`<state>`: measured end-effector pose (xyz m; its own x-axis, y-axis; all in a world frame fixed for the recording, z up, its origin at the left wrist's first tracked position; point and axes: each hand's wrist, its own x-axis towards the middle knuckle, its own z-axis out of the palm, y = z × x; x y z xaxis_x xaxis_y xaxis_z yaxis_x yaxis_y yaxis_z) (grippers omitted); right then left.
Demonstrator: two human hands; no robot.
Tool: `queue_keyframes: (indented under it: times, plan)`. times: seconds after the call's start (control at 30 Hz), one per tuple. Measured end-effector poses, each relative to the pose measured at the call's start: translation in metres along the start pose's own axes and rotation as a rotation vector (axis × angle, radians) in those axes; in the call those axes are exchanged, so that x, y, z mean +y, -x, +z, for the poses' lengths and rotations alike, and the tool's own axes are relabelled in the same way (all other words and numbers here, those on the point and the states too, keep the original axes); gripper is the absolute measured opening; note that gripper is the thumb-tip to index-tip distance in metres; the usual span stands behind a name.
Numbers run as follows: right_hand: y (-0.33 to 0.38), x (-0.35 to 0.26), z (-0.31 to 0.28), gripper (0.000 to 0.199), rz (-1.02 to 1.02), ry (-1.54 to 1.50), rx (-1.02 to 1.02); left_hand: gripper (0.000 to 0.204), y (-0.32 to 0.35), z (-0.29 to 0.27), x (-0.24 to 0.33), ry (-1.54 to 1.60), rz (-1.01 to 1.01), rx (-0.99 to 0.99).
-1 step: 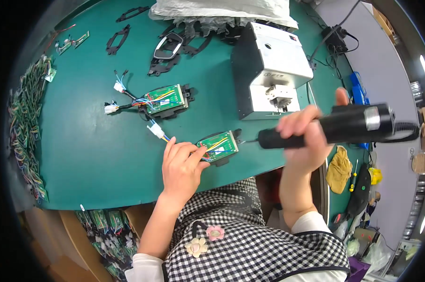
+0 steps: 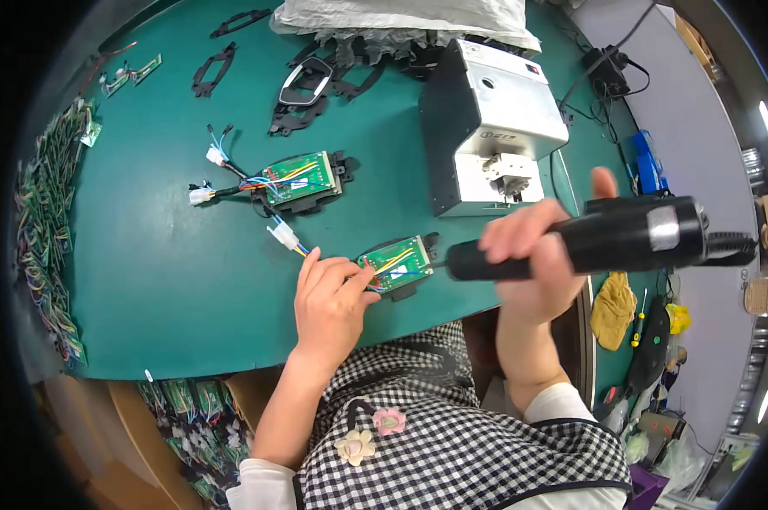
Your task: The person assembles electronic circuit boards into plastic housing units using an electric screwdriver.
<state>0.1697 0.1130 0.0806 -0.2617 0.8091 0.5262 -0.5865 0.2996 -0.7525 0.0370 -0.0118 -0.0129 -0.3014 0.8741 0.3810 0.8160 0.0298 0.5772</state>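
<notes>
A small green circuit board [image 2: 398, 262] with coloured wires lies in a black plastic frame near the front edge of the green table [image 2: 163, 280]. My left hand [image 2: 329, 302] rests on the table with its fingertips pressing the board's left end. In my right hand [image 2: 528, 263] I grip a black electric screwdriver [image 2: 609, 238], held almost level. Its tip points left and meets the board's right edge. A coiled cable leaves its rear end.
A second green board with a wire harness and white plugs [image 2: 295, 180] lies further back. A grey box-shaped machine [image 2: 486, 119] stands behind the screwdriver. Black plastic frames [image 2: 307, 85] lie at the back, and several boards are piled along the left edge [image 2: 44, 221]. A yellow cloth [image 2: 613, 308] hangs at right.
</notes>
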Motion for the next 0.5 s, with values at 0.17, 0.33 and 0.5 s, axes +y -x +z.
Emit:
queue_keyframes:
  times: [0.17,0.33,0.5]
  plan:
    - [0.012,0.039,0.03,0.071,0.137,0.084,-0.189,0.025,0.0,0.005,-0.002,0.072,0.02,0.111]
    - [0.006,0.053,0.03,0.069,0.16,0.188,-0.321,0.024,-0.003,0.003,-0.002,0.106,-0.003,0.091]
    - [0.003,0.06,0.042,0.066,0.255,0.15,-0.343,0.023,-0.003,0.005,-0.004,0.123,-0.004,0.091]
